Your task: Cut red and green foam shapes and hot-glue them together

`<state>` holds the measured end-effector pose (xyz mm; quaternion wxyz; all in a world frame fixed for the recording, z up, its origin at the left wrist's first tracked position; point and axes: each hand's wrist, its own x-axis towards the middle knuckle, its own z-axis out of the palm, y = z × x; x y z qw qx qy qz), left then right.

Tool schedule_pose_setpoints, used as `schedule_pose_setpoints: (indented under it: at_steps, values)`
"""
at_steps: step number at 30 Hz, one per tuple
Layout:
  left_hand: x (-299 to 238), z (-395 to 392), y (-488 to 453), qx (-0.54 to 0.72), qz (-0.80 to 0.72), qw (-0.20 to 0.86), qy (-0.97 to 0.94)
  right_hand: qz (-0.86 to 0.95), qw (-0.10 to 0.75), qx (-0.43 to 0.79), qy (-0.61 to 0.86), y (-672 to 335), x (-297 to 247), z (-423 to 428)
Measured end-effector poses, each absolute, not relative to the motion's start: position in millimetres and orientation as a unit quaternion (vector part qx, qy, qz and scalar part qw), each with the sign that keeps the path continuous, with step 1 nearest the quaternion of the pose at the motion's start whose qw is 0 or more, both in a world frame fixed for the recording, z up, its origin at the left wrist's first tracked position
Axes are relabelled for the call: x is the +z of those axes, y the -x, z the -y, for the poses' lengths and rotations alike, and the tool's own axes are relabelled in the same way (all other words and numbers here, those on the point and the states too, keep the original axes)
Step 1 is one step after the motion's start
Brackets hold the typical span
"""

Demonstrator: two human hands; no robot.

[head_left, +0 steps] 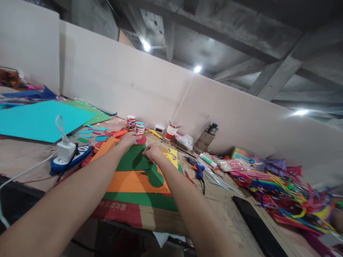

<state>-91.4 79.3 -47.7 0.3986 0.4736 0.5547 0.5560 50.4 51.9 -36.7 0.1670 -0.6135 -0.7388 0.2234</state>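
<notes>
My left hand [129, 139] pinches the edge of a red paper disc [140, 140] above the far side of the stacked coloured sheets. Close by on the right, my right hand [153, 152] has its fingers drawn together at the edge of a dark green sheet [130, 157]; what they grip, if anything, is too small to tell. Beneath lie an orange sheet [124, 181] and another green sheet [139, 200]. A rounded green cutout [155, 177] rests on the orange one. Yellow paper with cut-out holes [173, 155] shows beyond my right wrist.
Behind the hands stand striped paper rolls [139, 127], a red-and-white cup [170, 132] and a bottle [205, 138]. To the right are a blue glue gun [199, 170], a phone [258, 225] and pipe cleaners [292, 200]. A power strip [71, 160] and turquoise sheet [45, 119] lie left.
</notes>
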Motion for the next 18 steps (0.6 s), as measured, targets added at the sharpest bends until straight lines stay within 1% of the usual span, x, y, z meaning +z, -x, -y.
schedule_pose_setpoints:
  at_steps: [8, 10, 13, 14, 17, 18]
  values:
    - [-19.0, -73.0, 101.0, 0.485, -0.462, 0.476, -0.569, 0.736, 0.275, 0.266, 0.558, -75.7, -15.4, -46.8]
    - [-12.2, -72.2, 104.5, 0.509, -0.440, 0.501, -0.545, 0.742, 0.296, 0.280, 0.532, -83.7, -11.2, -45.2]
    - [-4.9, -70.8, 110.0, 0.574, -0.401, 0.549, -0.456, 0.756, 0.319, 0.297, 0.489, -95.8, -1.6, -42.2]
    - [-3.3, -69.5, 111.4, 0.578, -0.391, 0.567, -0.437, 0.759, 0.324, 0.301, 0.478, -99.6, 2.5, -41.1]
    - [-0.2, -61.8, 112.6, 0.512, -0.365, 0.630, -0.456, 0.765, 0.334, 0.306, 0.457, -109.0, 15.4, -37.7]
    - [0.5, -58.4, 111.7, 0.495, -0.359, 0.634, -0.474, 0.766, 0.336, 0.305, 0.456, -111.2, 19.0, -36.6]
